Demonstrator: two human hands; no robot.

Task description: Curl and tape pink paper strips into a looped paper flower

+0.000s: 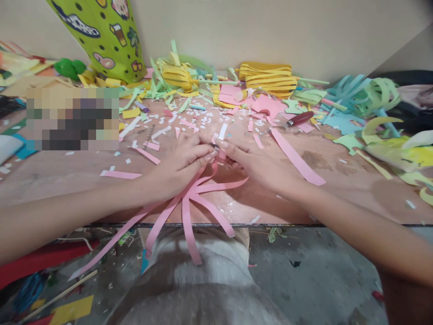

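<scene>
Clock directions are taken from the spot where the person's fingertips meet. Both hands work low over the wooden table (341, 189), their fingertips drawn together. The left hand (187, 160) comes in from 8 o'clock, its fingers bent narrow over the upper end of a bunch of pink paper strips (190, 194). These strips fan out between 4 and 8 o'clock, several hanging past the table edge over the person's lap. The right hand (248, 158) arrives from 4 o'clock with thumb and fingers nearly together; one cannot tell exactly what it grips. A small dark object (214, 145) shows between the two hands, too hidden to identify.

Just beyond the fingertips, near 1 o'clock, lies a white strip (223, 131); small white scraps (203, 119) scatter around 12. At 3 o'clock rests a loose pink strip (297, 158), and a red-handled tool (300, 118) lies between 2 and 3. One yellow fringed roll (269, 80) sits between 1 and 2, another fringed yellow piece (176, 77) at 11. A bright green patterned bag (108, 43) stands at 10 o'clock.
</scene>
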